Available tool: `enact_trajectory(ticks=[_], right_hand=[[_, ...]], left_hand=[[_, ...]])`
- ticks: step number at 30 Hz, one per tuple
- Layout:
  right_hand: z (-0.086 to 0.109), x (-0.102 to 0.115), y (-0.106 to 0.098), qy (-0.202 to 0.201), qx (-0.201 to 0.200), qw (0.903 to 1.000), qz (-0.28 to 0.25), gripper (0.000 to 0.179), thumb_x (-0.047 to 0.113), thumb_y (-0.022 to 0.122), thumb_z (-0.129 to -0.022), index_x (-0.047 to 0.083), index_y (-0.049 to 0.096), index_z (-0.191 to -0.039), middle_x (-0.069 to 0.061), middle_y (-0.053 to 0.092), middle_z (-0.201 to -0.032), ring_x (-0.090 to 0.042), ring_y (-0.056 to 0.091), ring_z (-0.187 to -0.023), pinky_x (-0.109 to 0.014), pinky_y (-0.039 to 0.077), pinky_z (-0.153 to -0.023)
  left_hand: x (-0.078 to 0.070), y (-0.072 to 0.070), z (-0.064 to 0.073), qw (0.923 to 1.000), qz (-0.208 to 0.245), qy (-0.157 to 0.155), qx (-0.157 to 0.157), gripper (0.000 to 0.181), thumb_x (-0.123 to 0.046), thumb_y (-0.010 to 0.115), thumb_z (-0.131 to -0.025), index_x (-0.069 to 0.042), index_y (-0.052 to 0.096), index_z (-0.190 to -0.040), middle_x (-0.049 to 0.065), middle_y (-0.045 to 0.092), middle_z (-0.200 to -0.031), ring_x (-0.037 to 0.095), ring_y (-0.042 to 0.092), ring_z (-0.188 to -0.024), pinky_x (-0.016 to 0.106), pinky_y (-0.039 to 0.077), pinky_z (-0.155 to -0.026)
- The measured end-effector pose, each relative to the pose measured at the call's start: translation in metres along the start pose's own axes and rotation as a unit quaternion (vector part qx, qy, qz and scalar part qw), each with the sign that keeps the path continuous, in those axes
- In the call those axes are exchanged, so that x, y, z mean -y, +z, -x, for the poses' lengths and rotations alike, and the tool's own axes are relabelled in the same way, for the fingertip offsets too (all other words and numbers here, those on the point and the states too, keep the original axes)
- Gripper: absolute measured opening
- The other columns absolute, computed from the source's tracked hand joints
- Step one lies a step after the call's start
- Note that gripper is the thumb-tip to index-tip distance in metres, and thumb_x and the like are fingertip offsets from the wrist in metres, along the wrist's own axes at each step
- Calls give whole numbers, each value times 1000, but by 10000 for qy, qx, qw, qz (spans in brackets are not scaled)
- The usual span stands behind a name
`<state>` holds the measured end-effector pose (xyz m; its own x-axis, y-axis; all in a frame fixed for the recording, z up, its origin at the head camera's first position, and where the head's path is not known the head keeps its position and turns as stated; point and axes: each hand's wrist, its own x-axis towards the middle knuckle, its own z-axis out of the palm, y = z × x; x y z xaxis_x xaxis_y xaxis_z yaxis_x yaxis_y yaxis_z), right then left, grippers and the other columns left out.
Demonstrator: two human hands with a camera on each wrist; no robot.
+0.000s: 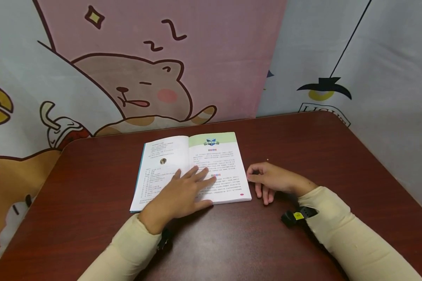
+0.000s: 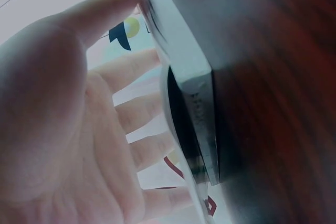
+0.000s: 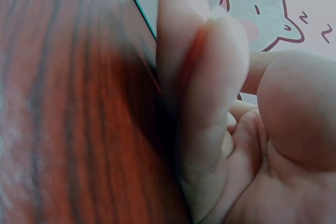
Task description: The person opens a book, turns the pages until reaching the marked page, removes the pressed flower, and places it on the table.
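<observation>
An open book [image 1: 218, 164] lies on the table, its left page mostly white and its right page topped by a green band. My left hand [image 1: 183, 195] rests across the lower middle of both pages with its fingers spread. In the left wrist view, the thumb [image 2: 105, 14] lies along the book's lower edge [image 2: 184, 45]. Just at the right page's outer edge is my right hand [image 1: 270, 179], index finger bent toward the thumb, other fingers pointing down. In the right wrist view, the hanging fingers [image 3: 210, 87] hide the thumb's tip, so whether a page is pinched cannot be seen.
The dark red-brown wooden table [image 1: 232, 242] runs up to a wall hanging [image 1: 225, 58] printed with a sleeping cartoon animal. A black strap with a yellow tag [image 1: 298, 216] is on the right wrist. Pale sleeves [image 1: 126, 246] cover both forearms.
</observation>
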<state>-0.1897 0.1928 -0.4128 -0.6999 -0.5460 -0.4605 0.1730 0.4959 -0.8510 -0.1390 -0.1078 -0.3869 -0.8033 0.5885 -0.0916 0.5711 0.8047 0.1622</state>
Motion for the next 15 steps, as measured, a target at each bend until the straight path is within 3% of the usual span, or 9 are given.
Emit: enact_trajectory(ticks=[15], right_hand=[[0,0,1,41,-12,10000,15,23,24,45,-107,4,55,-110,-11,63,-66,-21,65,-45,-32,53,-43]], left_hand=[[1,-1,2,10000,25,40,27,63,-57,57,-95,-30,46,-151,3,38,-161,34,35,-149,67,29,-114]])
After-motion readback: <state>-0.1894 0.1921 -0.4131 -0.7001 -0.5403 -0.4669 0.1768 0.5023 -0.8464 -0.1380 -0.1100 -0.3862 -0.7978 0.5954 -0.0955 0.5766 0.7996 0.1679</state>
